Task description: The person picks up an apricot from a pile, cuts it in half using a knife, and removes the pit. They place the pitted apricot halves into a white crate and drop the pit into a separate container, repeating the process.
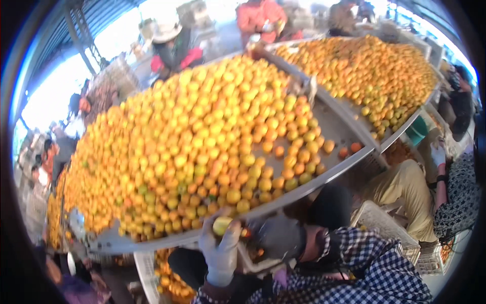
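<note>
My left hand [220, 256], in a pale glove, is raised at the near edge of a metal sorting table [273, 203]. Its thumb and fingers close around a yellow-green citrus fruit [221, 226]. Beside it is my right hand [278, 236] in a dark grey glove, coming in from the right under a checked sleeve. Motion smears its fingers, and a bit of orange shows by their tips; I cannot make out whether they hold it. A wide heap of orange-yellow citrus fruit [187, 147] covers the table in front of both hands.
A metal divider [344, 119] separates a second citrus heap [374, 76]. Below the near edge stands a white crate [147, 276] with fruit in it; another pale crate [385, 223] is at the right. A co-worker [405, 197] sits close on my right; several others surround the table.
</note>
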`<state>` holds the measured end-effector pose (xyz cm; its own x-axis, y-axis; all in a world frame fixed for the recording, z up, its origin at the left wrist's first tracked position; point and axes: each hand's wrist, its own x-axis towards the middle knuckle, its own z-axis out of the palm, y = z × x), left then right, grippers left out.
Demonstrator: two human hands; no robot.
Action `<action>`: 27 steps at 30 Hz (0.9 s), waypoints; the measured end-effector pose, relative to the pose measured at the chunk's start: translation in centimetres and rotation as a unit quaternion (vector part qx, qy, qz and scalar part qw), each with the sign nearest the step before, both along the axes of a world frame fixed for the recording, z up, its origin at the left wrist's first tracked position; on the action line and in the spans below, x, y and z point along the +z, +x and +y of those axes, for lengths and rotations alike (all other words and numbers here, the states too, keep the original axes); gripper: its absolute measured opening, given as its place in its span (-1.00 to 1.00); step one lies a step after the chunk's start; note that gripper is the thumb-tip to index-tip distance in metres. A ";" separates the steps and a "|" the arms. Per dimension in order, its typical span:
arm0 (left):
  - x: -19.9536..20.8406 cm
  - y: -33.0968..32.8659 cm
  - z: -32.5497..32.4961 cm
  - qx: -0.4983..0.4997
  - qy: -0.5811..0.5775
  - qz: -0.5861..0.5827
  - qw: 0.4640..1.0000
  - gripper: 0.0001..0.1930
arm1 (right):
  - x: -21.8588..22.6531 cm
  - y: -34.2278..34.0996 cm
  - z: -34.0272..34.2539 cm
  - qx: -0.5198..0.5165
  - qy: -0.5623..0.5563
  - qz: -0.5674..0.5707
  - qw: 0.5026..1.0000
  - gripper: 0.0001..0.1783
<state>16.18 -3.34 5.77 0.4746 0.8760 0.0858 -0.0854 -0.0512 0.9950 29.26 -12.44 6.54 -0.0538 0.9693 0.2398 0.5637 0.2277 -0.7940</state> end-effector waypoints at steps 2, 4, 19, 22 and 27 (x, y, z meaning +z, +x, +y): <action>-1.0 0.3 1.0 0.057 0.075 0.038 0.995 -0.78 | -3.8 0.1 1.7 -0.005 -0.022 -0.056 0.998 -0.56; -1.6 0.2 1.9 0.062 0.084 0.088 0.991 -0.73 | -5.7 0.5 2.8 0.024 -0.023 -0.027 0.999 -0.60; -4.0 1.8 9.7 -0.141 -0.059 0.074 0.985 -0.80 | -6.7 4.3 10.1 0.076 -0.034 0.116 0.990 -0.64; -4.3 2.6 11.2 -0.178 -0.235 0.011 0.955 -0.78 | -6.9 5.9 11.2 0.047 -0.147 -0.021 0.988 -0.64; -5.8 3.7 13.3 -0.110 -0.267 -0.090 0.953 -0.52 | -8.2 7.8 10.5 -0.030 -0.122 -0.094 0.988 -0.55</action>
